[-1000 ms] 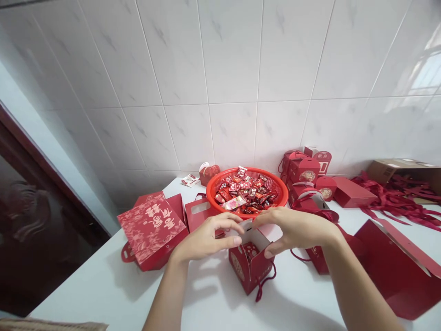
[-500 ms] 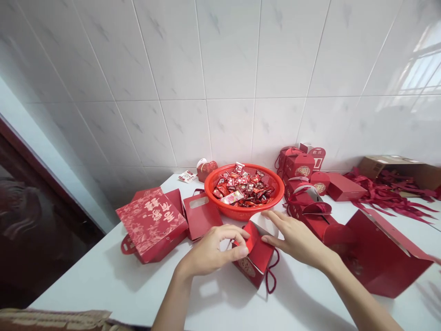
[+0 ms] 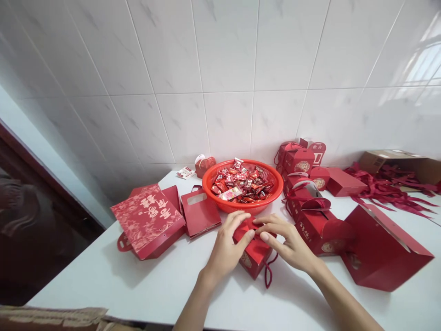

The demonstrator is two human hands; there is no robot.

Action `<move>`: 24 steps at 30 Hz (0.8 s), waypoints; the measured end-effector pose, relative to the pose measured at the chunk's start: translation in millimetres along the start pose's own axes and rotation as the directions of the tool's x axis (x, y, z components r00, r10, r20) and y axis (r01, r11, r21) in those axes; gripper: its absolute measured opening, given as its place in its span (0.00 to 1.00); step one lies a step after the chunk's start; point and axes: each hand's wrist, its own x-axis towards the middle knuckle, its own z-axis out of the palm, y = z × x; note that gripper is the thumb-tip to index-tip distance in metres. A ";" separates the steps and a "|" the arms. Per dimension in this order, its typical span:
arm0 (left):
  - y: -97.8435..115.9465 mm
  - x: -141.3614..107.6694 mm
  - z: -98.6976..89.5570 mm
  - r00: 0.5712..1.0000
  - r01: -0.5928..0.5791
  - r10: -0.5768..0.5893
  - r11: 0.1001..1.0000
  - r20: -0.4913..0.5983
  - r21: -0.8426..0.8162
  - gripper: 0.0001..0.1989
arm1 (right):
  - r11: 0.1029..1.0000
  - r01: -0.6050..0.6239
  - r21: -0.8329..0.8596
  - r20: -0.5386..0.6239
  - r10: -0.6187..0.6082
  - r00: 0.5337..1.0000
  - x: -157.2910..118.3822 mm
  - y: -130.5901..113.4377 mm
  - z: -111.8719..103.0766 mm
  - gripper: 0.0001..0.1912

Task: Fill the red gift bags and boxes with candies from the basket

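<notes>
A small red box [image 3: 255, 258] with a gold round emblem stands on the white table in front of me, a dark red cord loop [image 3: 268, 274] hanging from its right side. My left hand [image 3: 231, 243] rests on the top flaps from the left, thumb and fingers bent over them. From the right, my right hand [image 3: 285, 239] touches the same flaps, its fingertips close to the left thumb. Both hands have their fingers apart. Just behind is a red plastic basket [image 3: 237, 208] of wrapped candies [image 3: 246, 184].
Larger red boxes lie on the left [image 3: 151, 220] and right [image 3: 386, 250] of the white table [image 3: 144, 294]. Several small red boxes [image 3: 313, 225] line the right of the basket. Red ribbons [image 3: 386, 186] spill from a cardboard box [image 3: 423, 165] near the tiled wall.
The box's raised white-lined flap has been folded down over its top. My left hand moved right and my right hand shifted slightly, bringing them closer together. The view shifted slightly.
</notes>
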 end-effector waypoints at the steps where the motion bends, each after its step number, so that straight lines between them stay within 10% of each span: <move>1: 1.9 1.8 -0.6 0.999 0.005 -0.006 1.000 0.044 0.010 0.12 | 1.000 -0.009 0.029 -0.009 0.009 1.000 0.6 0.0 -0.7 0.17; 7: 15.1 15.4 -14.6 0.971 0.167 -0.182 0.980 0.155 0.104 0.08 | 0.967 -0.241 0.081 -0.167 0.251 0.953 3.4 3.8 -11.0 0.24; 18: 8.6 8.7 -36.7 0.958 0.287 -0.278 0.897 -0.076 0.336 0.13 | 0.868 -0.462 0.179 0.309 0.396 0.864 1.0 19.6 3.9 0.29; 24: -3.0 7.4 -39.1 0.907 0.413 -0.422 0.887 -0.003 0.207 0.21 | 0.881 -0.416 0.225 0.115 0.400 0.909 7.8 22.9 6.7 0.30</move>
